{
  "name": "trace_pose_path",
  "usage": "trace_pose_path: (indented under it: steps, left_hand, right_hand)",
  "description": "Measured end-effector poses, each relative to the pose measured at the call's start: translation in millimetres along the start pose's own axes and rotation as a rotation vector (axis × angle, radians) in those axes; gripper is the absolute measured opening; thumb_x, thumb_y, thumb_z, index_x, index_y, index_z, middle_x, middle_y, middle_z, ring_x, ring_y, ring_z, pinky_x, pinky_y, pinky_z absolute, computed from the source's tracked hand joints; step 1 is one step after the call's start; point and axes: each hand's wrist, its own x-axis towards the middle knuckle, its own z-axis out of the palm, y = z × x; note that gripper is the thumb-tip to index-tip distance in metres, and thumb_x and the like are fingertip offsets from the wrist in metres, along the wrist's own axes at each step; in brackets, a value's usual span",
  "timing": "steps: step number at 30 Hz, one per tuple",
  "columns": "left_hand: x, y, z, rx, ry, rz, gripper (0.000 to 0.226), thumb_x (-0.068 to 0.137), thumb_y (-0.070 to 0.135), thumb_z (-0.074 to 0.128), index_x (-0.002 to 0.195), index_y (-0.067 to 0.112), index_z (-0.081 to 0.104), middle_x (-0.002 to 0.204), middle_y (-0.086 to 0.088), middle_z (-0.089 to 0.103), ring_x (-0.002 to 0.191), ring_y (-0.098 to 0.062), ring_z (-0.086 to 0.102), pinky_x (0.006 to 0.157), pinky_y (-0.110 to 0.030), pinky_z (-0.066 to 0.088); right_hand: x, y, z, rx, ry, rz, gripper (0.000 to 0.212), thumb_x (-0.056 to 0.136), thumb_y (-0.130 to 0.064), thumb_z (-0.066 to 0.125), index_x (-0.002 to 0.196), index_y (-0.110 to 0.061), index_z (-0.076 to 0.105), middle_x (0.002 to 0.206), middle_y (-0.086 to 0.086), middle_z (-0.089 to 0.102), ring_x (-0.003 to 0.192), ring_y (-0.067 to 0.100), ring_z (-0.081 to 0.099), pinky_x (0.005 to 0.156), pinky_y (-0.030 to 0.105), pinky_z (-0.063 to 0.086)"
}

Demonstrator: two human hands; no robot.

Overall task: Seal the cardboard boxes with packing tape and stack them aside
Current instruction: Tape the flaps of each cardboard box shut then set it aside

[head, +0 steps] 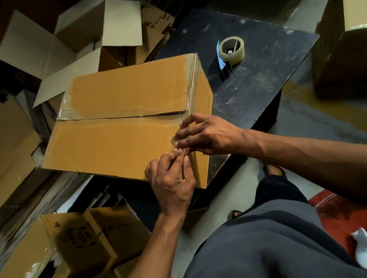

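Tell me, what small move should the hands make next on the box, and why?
Probably press the tape strip flat along the near edge of the box. The left hand pinches it there, the right hand rests beside it, and the tape dispenser lies apart on the table.

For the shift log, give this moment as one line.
box on table | left hand, right hand pinch tape | dispenser idle

A packing storeroom: cardboard boxes (pixel 60 251) piled around a scuffed black table (pixel 262 79) on concrete floor (pixel 335 117).
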Motion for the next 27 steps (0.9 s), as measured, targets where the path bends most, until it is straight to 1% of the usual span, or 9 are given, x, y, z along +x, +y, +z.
trace_pose_path:
  steps: [7, 8, 10, 12, 15, 18, 22, 25, 27]
  left_hand:
    - [7, -3, -18, -0.124, -0.101, -0.02, 0.024, 0.096, 0.034, 0.069, 0.107, 0.016, 0.08, 0.099, 0.004, 0.07, 0.09, -0.016, 0.056, 0.078, -0.042, 0.049]
    - [10, -6, -22, -0.169, -0.107, -0.038, 0.023, 0.097, 0.037, 0.068, 0.102, 0.019, 0.08, 0.095, 0.007, 0.069, 0.088, -0.014, 0.057, 0.076, -0.041, 0.049]
    - [20, -13, -31, -0.229, -0.074, -0.108, 0.022, 0.098, 0.039, 0.068, 0.092, 0.021, 0.08, 0.089, 0.01, 0.069, 0.084, -0.013, 0.061, 0.073, -0.043, 0.05]
    - [33, -22, -38, -0.222, 0.026, -0.23, 0.024, 0.096, 0.04, 0.067, 0.088, 0.021, 0.079, 0.089, 0.011, 0.071, 0.085, -0.01, 0.065, 0.072, -0.04, 0.055]
    - [54, -45, -49, -0.249, 0.199, -0.514, 0.017, 0.092, 0.05, 0.065, 0.09, 0.037, 0.075, 0.098, 0.019, 0.07, 0.094, -0.005, 0.067, 0.076, -0.037, 0.059]
    - [72, -73, -56, -0.267, 0.271, -0.797, 0.005, 0.089, 0.053, 0.067, 0.093, 0.05, 0.068, 0.109, 0.026, 0.065, 0.107, -0.006, 0.064, 0.087, -0.036, 0.056]
    - [97, -101, -63, -0.223, 0.35, -1.171, 0.025, 0.09, 0.04, 0.076, 0.111, 0.048, 0.065, 0.122, 0.016, 0.056, 0.117, -0.017, 0.057, 0.086, -0.037, 0.051]
    - [110, -121, -62, -0.234, 0.384, -1.408, 0.053, 0.088, 0.05, 0.075, 0.136, 0.041, 0.056, 0.133, 0.006, 0.053, 0.118, -0.022, 0.056, 0.09, -0.043, 0.053]
    - [112, -133, -55, -0.295, 0.409, -1.476, 0.074, 0.074, 0.068, 0.071, 0.139, 0.04, 0.05, 0.132, 0.005, 0.06, 0.117, -0.023, 0.06, 0.095, -0.051, 0.055]
  right_hand:
    - [6, -11, -21, 0.052, -0.052, -0.046, 0.024, 0.099, -0.031, 0.069, 0.119, -0.02, 0.077, 0.127, -0.002, 0.072, 0.112, 0.02, 0.063, 0.097, 0.03, 0.049]
    - [8, -14, -24, 0.065, -0.067, -0.057, 0.02, 0.098, -0.032, 0.069, 0.113, -0.021, 0.079, 0.121, -0.003, 0.075, 0.106, 0.019, 0.064, 0.095, 0.029, 0.05]
    - [18, -18, -32, 0.12, -0.093, -0.038, 0.019, 0.101, -0.038, 0.066, 0.105, -0.025, 0.079, 0.103, -0.007, 0.077, 0.088, 0.021, 0.065, 0.075, 0.037, 0.057]
    - [40, -15, -43, 0.167, -0.088, -0.009, 0.021, 0.102, -0.042, 0.064, 0.103, -0.027, 0.078, 0.086, -0.008, 0.072, 0.076, 0.02, 0.064, 0.06, 0.036, 0.054]
    - [91, 0, -59, 0.216, -0.051, 0.035, 0.025, 0.103, -0.044, 0.062, 0.101, -0.026, 0.08, 0.083, -0.01, 0.073, 0.071, 0.011, 0.066, 0.059, 0.033, 0.053]
    - [145, 32, -67, 0.231, -0.063, 0.134, 0.033, 0.103, -0.051, 0.058, 0.098, -0.028, 0.08, 0.084, -0.015, 0.074, 0.069, 0.003, 0.064, 0.059, 0.034, 0.054]
    - [214, 79, -65, 0.259, -0.157, 0.313, 0.031, 0.096, -0.057, 0.061, 0.103, -0.034, 0.08, 0.096, -0.019, 0.076, 0.077, 0.001, 0.069, 0.067, 0.035, 0.06]
    - [257, 115, -53, 0.213, -0.307, 0.37, 0.039, 0.095, -0.054, 0.065, 0.127, -0.033, 0.07, 0.121, -0.012, 0.073, 0.104, 0.007, 0.069, 0.088, 0.038, 0.059]
    - [280, 148, -35, 0.185, -0.427, 0.425, 0.06, 0.091, -0.062, 0.065, 0.142, -0.031, 0.058, 0.133, -0.005, 0.068, 0.12, 0.019, 0.065, 0.098, 0.044, 0.055]
